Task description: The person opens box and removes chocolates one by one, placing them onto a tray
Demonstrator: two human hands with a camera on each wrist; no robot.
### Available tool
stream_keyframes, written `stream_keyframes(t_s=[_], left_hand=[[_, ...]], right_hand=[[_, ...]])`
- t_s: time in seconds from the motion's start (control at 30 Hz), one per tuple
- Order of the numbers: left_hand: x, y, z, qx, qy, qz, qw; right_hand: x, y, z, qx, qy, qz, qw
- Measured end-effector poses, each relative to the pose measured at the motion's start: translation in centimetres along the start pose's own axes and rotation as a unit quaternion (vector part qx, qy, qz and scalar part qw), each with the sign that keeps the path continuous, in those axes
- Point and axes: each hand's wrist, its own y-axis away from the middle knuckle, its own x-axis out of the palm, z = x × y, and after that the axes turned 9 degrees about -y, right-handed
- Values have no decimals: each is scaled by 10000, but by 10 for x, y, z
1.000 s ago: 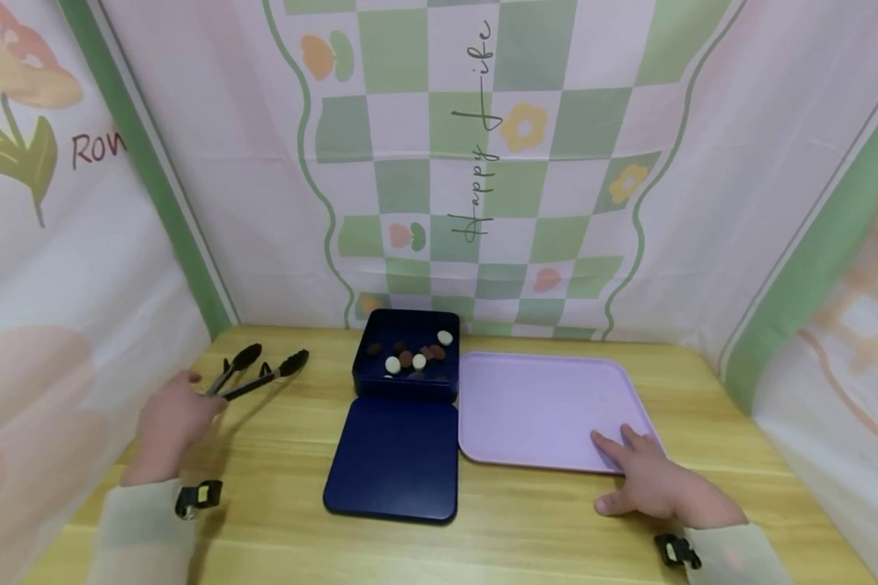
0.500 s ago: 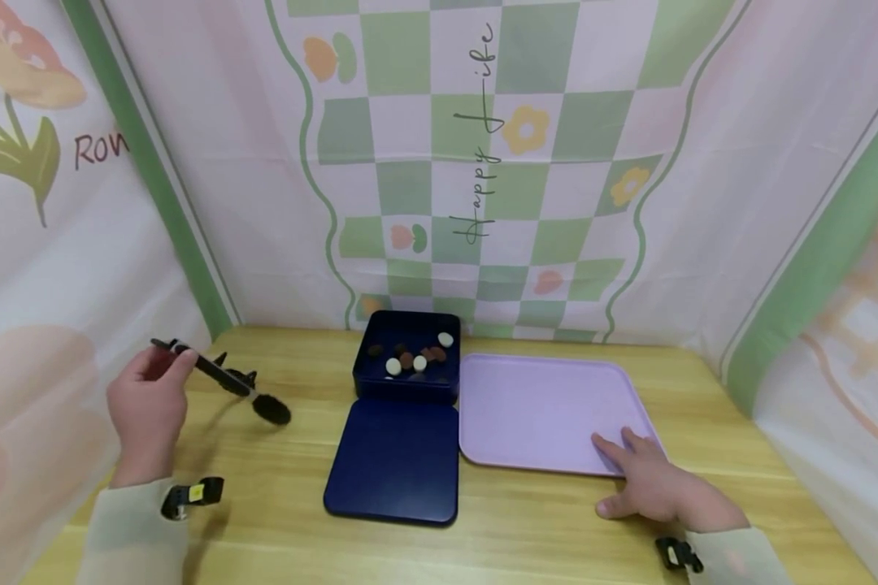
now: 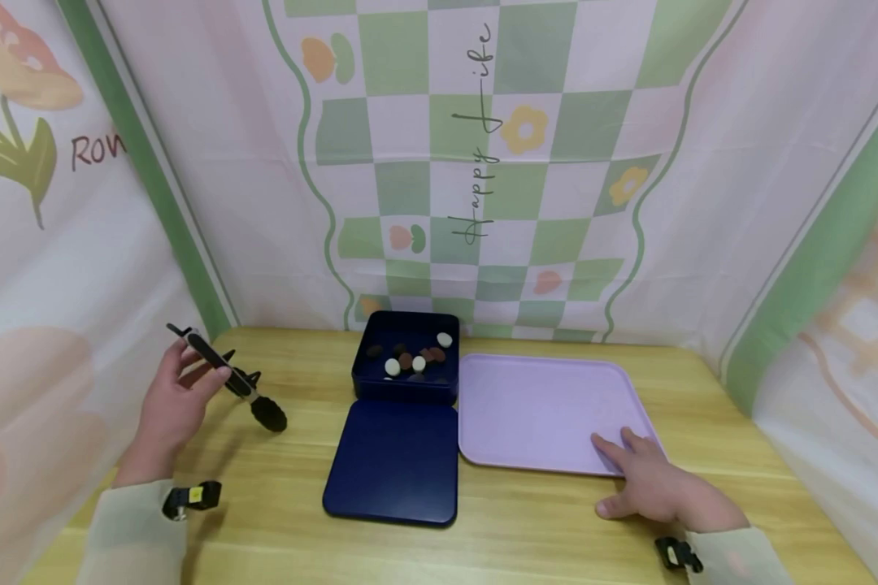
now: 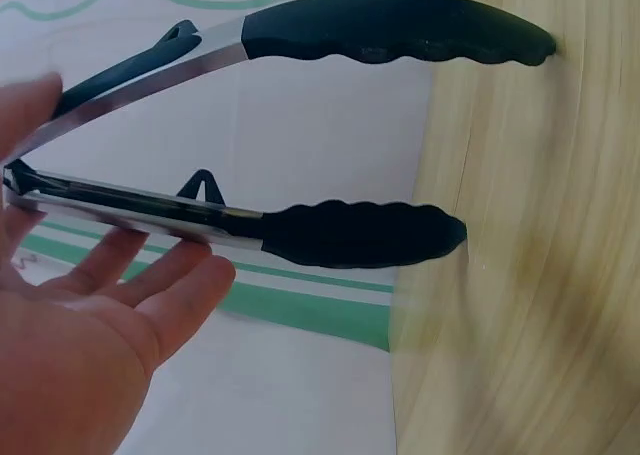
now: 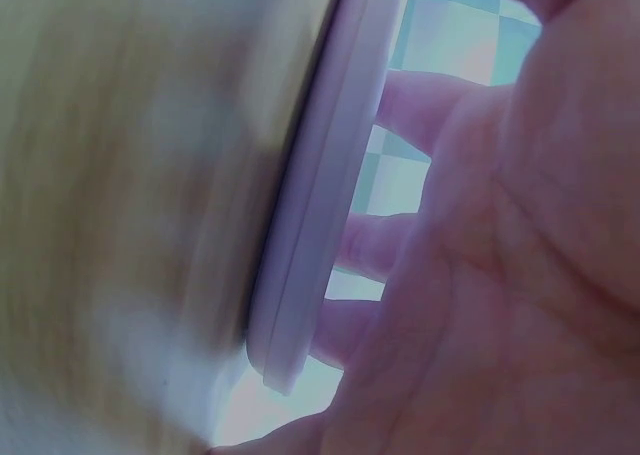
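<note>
My left hand grips a pair of black-and-silver kitchen tongs near the hinged end. In the left wrist view the tongs are spread apart, with scalloped black tips pointing toward the wooden table; thumb above one arm, fingers under the other. At the right, my right hand is spread over the near right corner of a lilac tray, its fingertips on the tray. The right wrist view shows the tray's edge beside the fingers.
A dark blue box stands at the back middle, holding several white and brown round pieces. Its matching flat blue lid lies in front of it, beside the tray. Patterned cloth hangs behind the wooden table.
My left hand has lifted the tongs and turned them, so their tips now point down toward the table and to the right. The right hand stays on the tray.
</note>
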Motion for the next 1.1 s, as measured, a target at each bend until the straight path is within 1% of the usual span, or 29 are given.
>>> stream_keyframes(t_s=[0.1,0.17,0.2,0.27,0.33,0.37,0.4,0.43,0.5,0.57,0.63,0.7,0.73,0.8,0.9,0.93,1.0,1.03,1.1], left_hand=[[0,1,0,-97,-41,-98,9999],[0,1,-1,-247,-76,-214,9994],[0,2,-2,-338,-90,-288,9990],[0,1,-4,-656,-57,-479,9967],[1,0,-6,-1009,256,-733,9919],[2,-1,-6,-1161,607,-871,9876],[2,-2,-7,-1301,1020,-1012,9810],[2,-3,-7,-1403,1501,-1145,9719],[2,-4,-7,-1479,2450,-1337,9488],[2,-4,-7,-1511,3258,-1353,9234],[2,-4,-7,-1561,3711,-1213,9073],[2,-3,-7,-1608,4049,-1028,8942],[3,-3,-8,-1592,4270,-929,8853],[3,-2,-10,-1540,4599,-716,8716],[5,-2,-15,-1509,5126,-378,8444],[6,-2,-17,-1532,5228,-289,8381],[10,-3,-22,-1608,5322,-179,8310],[12,-5,-25,-1650,5326,-179,8299],[15,-9,-32,-1716,5278,-248,8315]], right_hand=[[1,-1,0,-3,-5,-14,10000],[1,0,0,-6,-9,-27,10000],[2,0,0,-12,-19,-31,10000],[2,0,-1,11,-39,-15,10000],[2,0,-1,26,-51,-8,10000],[2,0,-2,45,-63,0,10000],[2,0,-2,42,-53,-6,10000],[2,-1,-2,55,-49,-1,10000],[2,0,-3,41,-35,-18,10000],[3,-1,-3,37,-20,-27,10000],[3,-1,-3,42,-19,-23,10000],[3,-2,-3,38,-14,-20,10000],[4,-2,-4,35,-11,-26,10000],[4,-3,-4,19,-20,-25,10000],[4,-3,-4,0,-10,-31,10000],[4,-3,-4,25,-19,-26,10000],[3,-3,-3,35,-3,-18,10000],[3,-3,-3,27,22,-24,10000],[2,-3,-2,27,21,-14,10000]])
